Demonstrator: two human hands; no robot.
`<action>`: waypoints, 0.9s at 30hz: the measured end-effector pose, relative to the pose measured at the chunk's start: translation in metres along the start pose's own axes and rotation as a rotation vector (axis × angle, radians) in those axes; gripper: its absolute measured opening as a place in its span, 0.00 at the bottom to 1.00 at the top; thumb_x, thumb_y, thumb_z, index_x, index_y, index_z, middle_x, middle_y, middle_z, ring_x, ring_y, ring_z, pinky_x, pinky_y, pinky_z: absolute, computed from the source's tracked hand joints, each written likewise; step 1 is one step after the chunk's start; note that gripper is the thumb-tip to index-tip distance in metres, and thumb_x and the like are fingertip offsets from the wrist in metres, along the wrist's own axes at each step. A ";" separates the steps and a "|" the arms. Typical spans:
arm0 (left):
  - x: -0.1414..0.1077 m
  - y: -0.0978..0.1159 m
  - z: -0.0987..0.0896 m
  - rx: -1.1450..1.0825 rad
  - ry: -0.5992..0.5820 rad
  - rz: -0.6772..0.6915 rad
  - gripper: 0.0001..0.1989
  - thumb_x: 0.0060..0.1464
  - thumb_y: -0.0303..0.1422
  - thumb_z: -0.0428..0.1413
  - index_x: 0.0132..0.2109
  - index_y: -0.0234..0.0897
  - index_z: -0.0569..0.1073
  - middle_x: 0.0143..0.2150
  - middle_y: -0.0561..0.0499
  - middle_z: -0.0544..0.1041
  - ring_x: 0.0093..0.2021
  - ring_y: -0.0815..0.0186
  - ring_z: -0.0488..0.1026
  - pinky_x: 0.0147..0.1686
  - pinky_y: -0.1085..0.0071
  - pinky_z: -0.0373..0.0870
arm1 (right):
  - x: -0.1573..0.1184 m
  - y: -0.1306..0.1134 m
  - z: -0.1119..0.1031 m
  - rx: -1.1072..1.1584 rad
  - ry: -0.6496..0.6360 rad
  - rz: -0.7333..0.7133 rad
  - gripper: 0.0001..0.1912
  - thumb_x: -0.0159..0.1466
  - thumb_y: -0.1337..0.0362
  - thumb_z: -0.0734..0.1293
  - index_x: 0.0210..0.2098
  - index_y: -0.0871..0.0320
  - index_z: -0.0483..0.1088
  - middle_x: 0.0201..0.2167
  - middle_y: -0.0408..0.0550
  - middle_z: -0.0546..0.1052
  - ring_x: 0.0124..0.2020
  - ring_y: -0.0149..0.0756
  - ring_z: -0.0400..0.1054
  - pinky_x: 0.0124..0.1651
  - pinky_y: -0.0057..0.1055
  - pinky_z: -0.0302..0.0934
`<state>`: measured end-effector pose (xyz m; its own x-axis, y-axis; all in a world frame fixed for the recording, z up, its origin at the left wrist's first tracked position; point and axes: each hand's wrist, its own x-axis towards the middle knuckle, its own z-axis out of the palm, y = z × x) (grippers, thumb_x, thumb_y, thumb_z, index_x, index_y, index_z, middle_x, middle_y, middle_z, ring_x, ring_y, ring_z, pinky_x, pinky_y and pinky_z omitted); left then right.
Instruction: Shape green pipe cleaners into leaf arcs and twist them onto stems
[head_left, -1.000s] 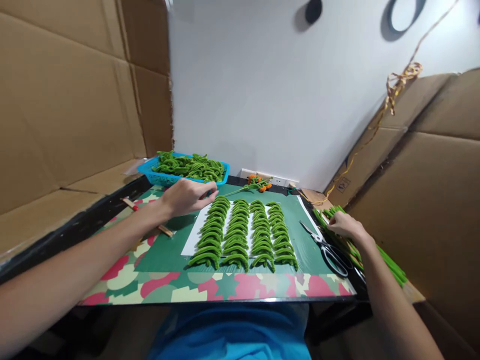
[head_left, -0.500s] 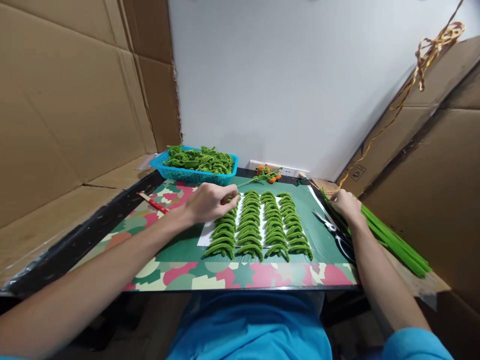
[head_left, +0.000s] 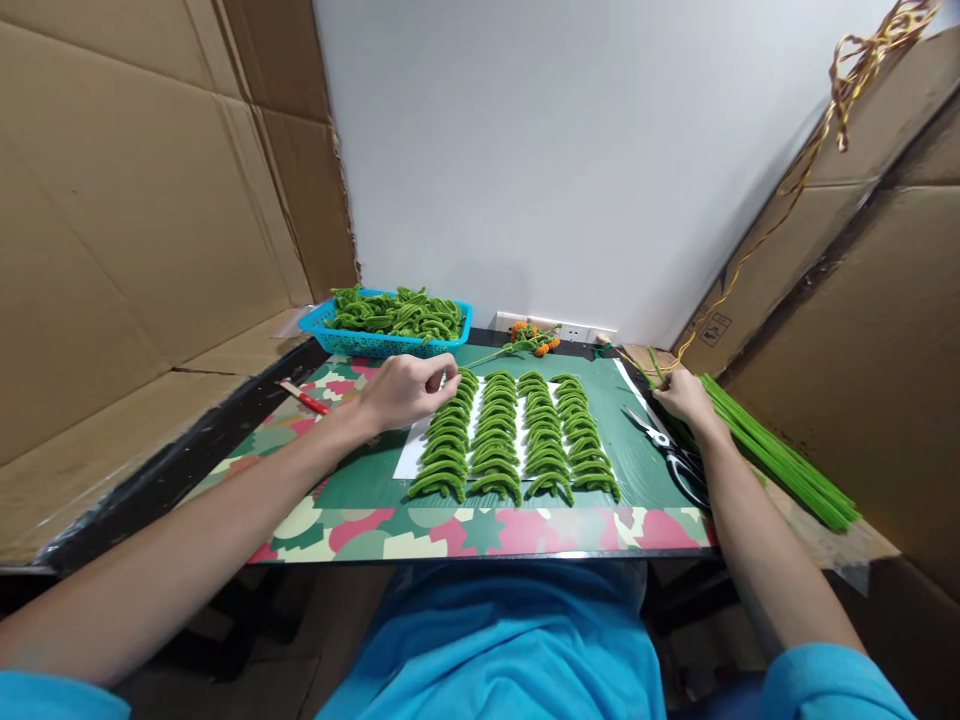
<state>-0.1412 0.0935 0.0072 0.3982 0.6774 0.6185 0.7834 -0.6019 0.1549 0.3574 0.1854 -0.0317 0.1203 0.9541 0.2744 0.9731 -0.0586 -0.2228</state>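
Four columns of curved fuzzy green pieces [head_left: 495, 440] lie on white paper [head_left: 409, 458] over the green mat. My left hand [head_left: 409, 388] is pinched at the top of the leftmost column; whatever its fingertips hold is too small to make out. On the right, my right hand [head_left: 684, 398] is closed around short green stems that stick up past its fingers. Beside that hand a bundle of long green stems [head_left: 780, 455] slants toward the lower right. Black-handled scissors [head_left: 664, 445] lie open just left of my right wrist.
A blue basket [head_left: 390, 345] heaped with green pieces stands at the back left. Orange flowers [head_left: 534, 338] lie near the power strip [head_left: 574, 331] by the wall. A red cutter [head_left: 306, 398] rests at left. Cardboard walls [head_left: 135, 200] flank the table, and gold cord [head_left: 780, 215] hangs at right.
The view has shifted slightly. My right hand now shows green stems raised upright from its fingers and apart from the long bundle. My left hand stays at the leftmost column's top.
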 end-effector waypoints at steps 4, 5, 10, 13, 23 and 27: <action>0.000 0.002 -0.002 -0.020 0.003 -0.014 0.10 0.63 0.38 0.55 0.35 0.40 0.74 0.20 0.59 0.67 0.19 0.71 0.62 0.25 0.73 0.56 | -0.004 -0.004 -0.005 -0.031 0.005 -0.008 0.11 0.67 0.56 0.69 0.34 0.56 0.77 0.37 0.56 0.82 0.40 0.46 0.76 0.33 0.31 0.56; 0.000 0.003 -0.003 -0.026 0.007 -0.015 0.10 0.63 0.38 0.55 0.35 0.40 0.74 0.20 0.59 0.67 0.19 0.71 0.62 0.25 0.73 0.56 | -0.005 -0.005 -0.006 -0.034 -0.003 -0.023 0.15 0.70 0.54 0.66 0.35 0.56 0.77 0.38 0.57 0.82 0.40 0.46 0.76 0.33 0.31 0.56; 0.000 0.003 -0.003 -0.001 0.014 -0.006 0.11 0.63 0.39 0.55 0.34 0.40 0.73 0.20 0.58 0.67 0.19 0.71 0.62 0.25 0.73 0.56 | -0.009 -0.011 -0.008 -0.048 -0.122 -0.138 0.17 0.75 0.57 0.61 0.36 0.55 0.78 0.38 0.55 0.84 0.39 0.43 0.77 0.34 0.31 0.55; -0.001 -0.001 -0.003 0.012 0.003 -0.004 0.10 0.64 0.38 0.55 0.35 0.40 0.74 0.21 0.58 0.67 0.19 0.71 0.62 0.25 0.72 0.56 | -0.012 -0.016 -0.011 -0.076 -0.146 -0.163 0.17 0.75 0.60 0.61 0.37 0.56 0.79 0.42 0.58 0.84 0.43 0.45 0.78 0.36 0.31 0.56; 0.002 -0.003 -0.014 0.050 -0.006 -0.021 0.10 0.63 0.38 0.55 0.34 0.40 0.74 0.21 0.58 0.68 0.20 0.70 0.63 0.26 0.70 0.56 | -0.031 -0.036 -0.030 -0.117 -0.023 -0.117 0.28 0.79 0.50 0.51 0.71 0.49 0.65 0.53 0.62 0.82 0.48 0.55 0.78 0.43 0.39 0.63; 0.003 -0.003 -0.021 -0.019 0.060 -0.112 0.11 0.62 0.39 0.56 0.33 0.39 0.73 0.20 0.58 0.67 0.21 0.69 0.63 0.27 0.71 0.58 | -0.028 -0.036 -0.026 -0.103 -0.001 -0.223 0.28 0.77 0.47 0.55 0.71 0.46 0.66 0.52 0.59 0.82 0.50 0.56 0.76 0.46 0.40 0.63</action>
<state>-0.1527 0.0882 0.0248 0.2791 0.7146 0.6414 0.8118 -0.5324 0.2400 0.3242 0.1533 -0.0071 -0.0998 0.9471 0.3049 0.9905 0.1238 -0.0605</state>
